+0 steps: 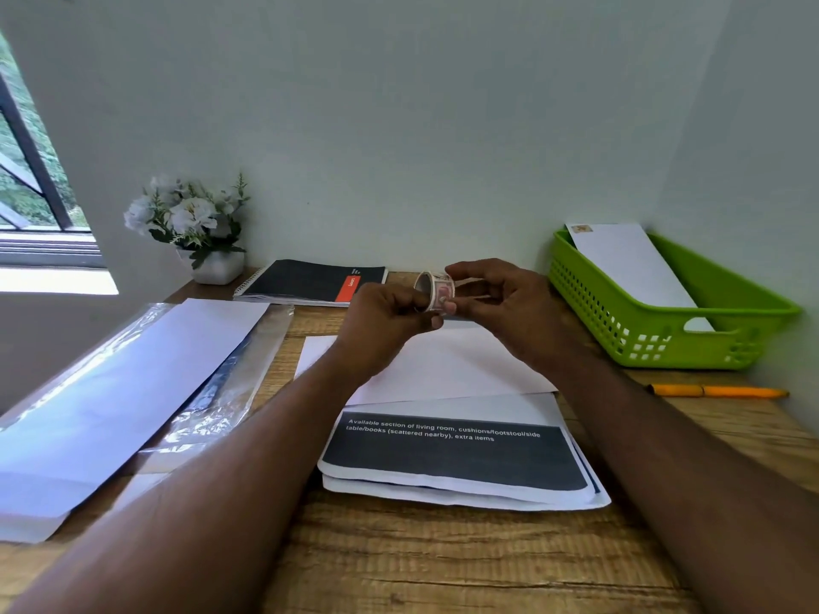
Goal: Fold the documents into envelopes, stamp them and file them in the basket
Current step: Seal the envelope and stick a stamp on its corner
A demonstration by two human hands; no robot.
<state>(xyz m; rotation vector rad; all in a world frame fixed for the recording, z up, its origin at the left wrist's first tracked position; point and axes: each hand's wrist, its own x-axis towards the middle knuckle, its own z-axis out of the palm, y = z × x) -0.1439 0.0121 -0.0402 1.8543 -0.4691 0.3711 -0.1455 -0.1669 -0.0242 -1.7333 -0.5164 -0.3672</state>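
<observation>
A small roll of stamps [436, 290] is held up over the desk between both hands. My left hand [385, 321] grips its lower left side, and my right hand [509, 303] pinches it from the right. Under the hands lies a white envelope [447, 370], partly on top of a stack of printed documents [456, 458] with a dark band of text. At the right stands a green basket [664, 330] holding one stamped white envelope [633, 263].
A pack of white envelopes in clear plastic [124, 392] lies at the left. A black spiral notebook [314, 281] and a white flower pot [199, 228] stand near the wall. An orange pen [718, 390] lies in front of the basket on the wooden desk [443, 560].
</observation>
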